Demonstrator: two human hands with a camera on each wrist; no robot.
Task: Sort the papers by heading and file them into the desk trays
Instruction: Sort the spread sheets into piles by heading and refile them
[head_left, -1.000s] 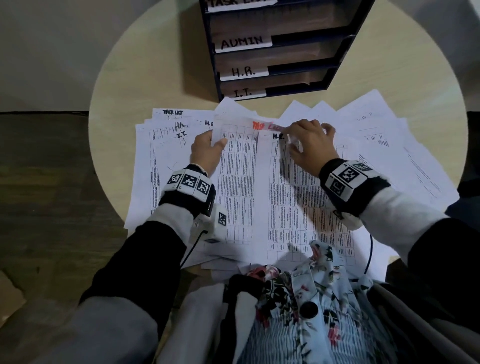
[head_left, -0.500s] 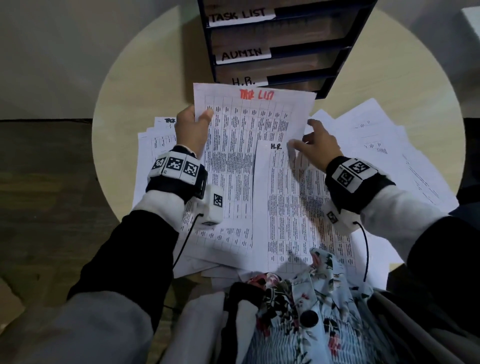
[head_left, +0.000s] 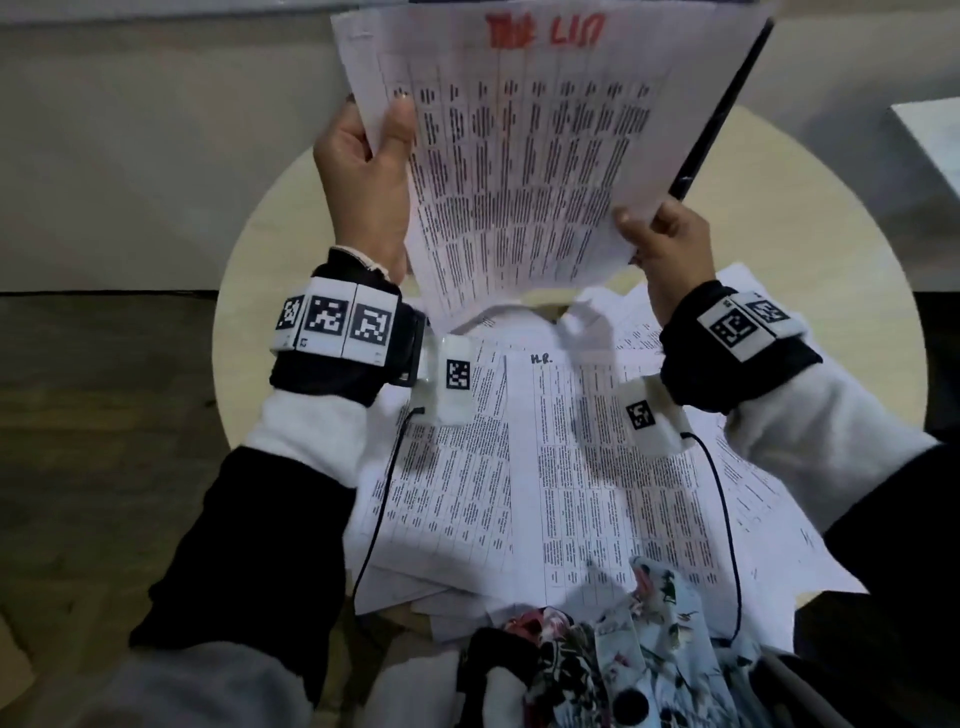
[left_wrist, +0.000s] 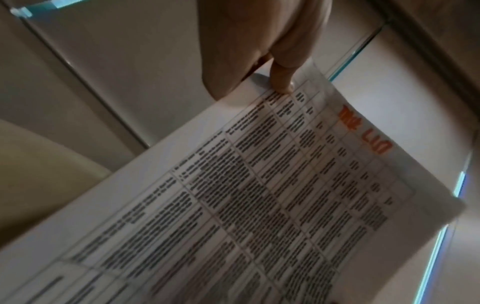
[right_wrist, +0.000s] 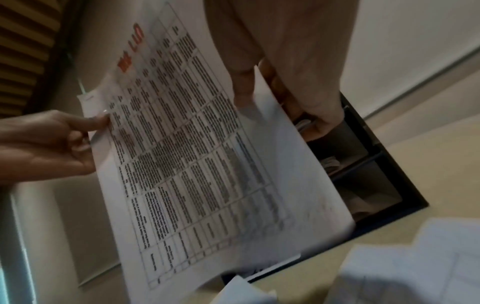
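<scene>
Mostly hidden desk trays (head_left: 719, 111), raised sheet (head_left: 524, 156) blocking

The raised sheet (head_left: 524, 156) hides most of the desk trays (head_left: 722, 104); its table text is blurred.

Raised sheet (head_left: 530, 156): white, black printed grid table, heading in red-orange marker. Papers on table (head_left: 597, 467): white, same black tabular print. Table (head_left: 831, 249): pale beige. Tray rack (right_wrist: 376, 164): black frame. Wrist bands (head_left: 337, 319): black, white tags with black square codes. Sleeves (head_left: 291, 441): white cuffs under black. Garment (head_left: 649, 649): pale blue floral print.
</scene>
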